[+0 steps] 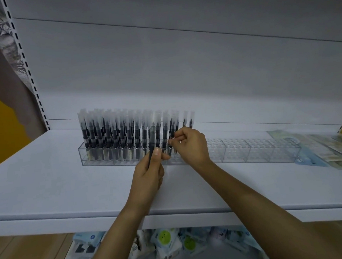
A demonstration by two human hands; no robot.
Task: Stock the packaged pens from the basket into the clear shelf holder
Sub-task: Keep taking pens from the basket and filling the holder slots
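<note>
Two grips worked at the clear holder (257,152) on the shelf (49,176): left grip (148,170) clasped an upright packaged pen (151,137); right grip (191,146) pinched a second pen (172,129).

A white shelf (49,176) runs across in front, with a plain white back panel (182,68) behind it and a slotted upright (25,64) at its left end. Flat printed packets (327,149) lie at the shelf's right end. Below its front edge, pale packets (173,243) sit heaped beside a wooden floor (23,256).
</note>
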